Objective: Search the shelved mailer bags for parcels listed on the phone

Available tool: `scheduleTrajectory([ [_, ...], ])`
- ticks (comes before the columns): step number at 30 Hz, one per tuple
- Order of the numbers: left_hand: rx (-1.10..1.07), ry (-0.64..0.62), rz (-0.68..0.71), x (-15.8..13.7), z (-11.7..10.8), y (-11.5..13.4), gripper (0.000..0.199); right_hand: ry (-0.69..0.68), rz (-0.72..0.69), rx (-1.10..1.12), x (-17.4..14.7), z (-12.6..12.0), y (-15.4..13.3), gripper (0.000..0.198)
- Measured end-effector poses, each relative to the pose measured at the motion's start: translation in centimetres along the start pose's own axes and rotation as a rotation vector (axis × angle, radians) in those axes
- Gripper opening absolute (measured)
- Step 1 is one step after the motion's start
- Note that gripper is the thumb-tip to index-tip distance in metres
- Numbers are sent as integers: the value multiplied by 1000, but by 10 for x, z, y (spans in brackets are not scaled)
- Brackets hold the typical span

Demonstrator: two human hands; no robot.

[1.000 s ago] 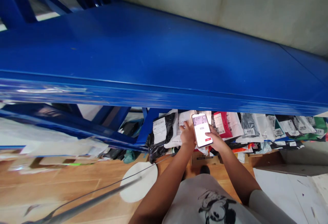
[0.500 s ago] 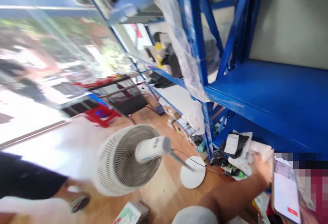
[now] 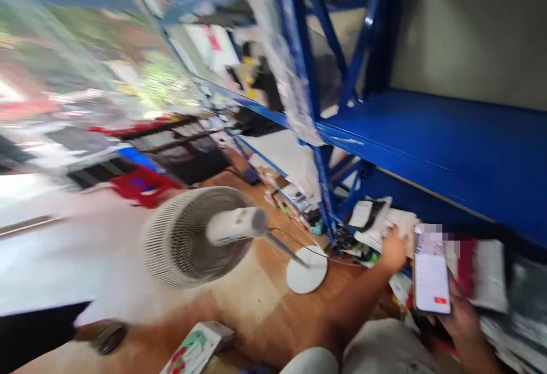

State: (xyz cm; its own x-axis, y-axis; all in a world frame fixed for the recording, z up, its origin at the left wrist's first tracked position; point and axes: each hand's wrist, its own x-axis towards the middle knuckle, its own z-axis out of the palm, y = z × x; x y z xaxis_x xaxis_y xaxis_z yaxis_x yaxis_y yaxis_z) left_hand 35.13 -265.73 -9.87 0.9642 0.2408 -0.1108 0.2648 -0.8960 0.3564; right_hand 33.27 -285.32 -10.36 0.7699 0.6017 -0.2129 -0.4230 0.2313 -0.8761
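- The phone (image 3: 431, 280) sits low on the right of the view, upright with its lit white screen facing the camera and a small red bar near the bottom edge of the screen.
- The right hand (image 3: 459, 320) has its grip closed around the phone from below and behind, fingers wrapped on its right side, holding it in front of the lower shelf.
- The left hand (image 3: 392, 250) reaches forward just beside the phone's left edge, and rests on the pale parcels (image 3: 391, 226) lying on the bottom shelf; whether its grip has closed on one I cannot tell, since the fingers are blurred.
- One parcel there is a black bag with a white label (image 3: 361, 213); to the right of the phone stand a red packet (image 3: 468, 260) and a grey one (image 3: 491, 274), all smeared by motion.
- Above them runs a wide blue shelf (image 3: 448, 146) of the metal rack, with blue uprights (image 3: 307, 77) rising at its left end and clear plastic sheeting (image 3: 277, 60) hanging over them.
- On the wooden floor (image 3: 256, 305) stands a white fan (image 3: 192, 237) tilted over, its round base (image 3: 306, 268) just left of the rack foot.
- A printed box (image 3: 196, 348) lies near the bottom edge.
- Far left, a red stool (image 3: 143, 183) and another person's dark sleeve (image 3: 38, 334) appear, blurred.
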Motion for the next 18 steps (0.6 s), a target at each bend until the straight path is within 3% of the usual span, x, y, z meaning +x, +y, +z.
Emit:
scheduleTrajectory([
  [3, 23, -13, -9, 12, 11, -2, 53, -19, -7, 100, -17, -3, -22, 100],
  [7, 115, -1, -25, 23, 19, -6, 53, 69, -65, 102, -30, -11, -36, 99],
  [14, 163, -50, -24, 25, 8, -7, 51, 299, -117, 112, -37, 0, -24, 112],
  [18, 148, -66, -9, 27, 7, -9, 48, 305, -114, 136, -32, 20, -20, 115],
])
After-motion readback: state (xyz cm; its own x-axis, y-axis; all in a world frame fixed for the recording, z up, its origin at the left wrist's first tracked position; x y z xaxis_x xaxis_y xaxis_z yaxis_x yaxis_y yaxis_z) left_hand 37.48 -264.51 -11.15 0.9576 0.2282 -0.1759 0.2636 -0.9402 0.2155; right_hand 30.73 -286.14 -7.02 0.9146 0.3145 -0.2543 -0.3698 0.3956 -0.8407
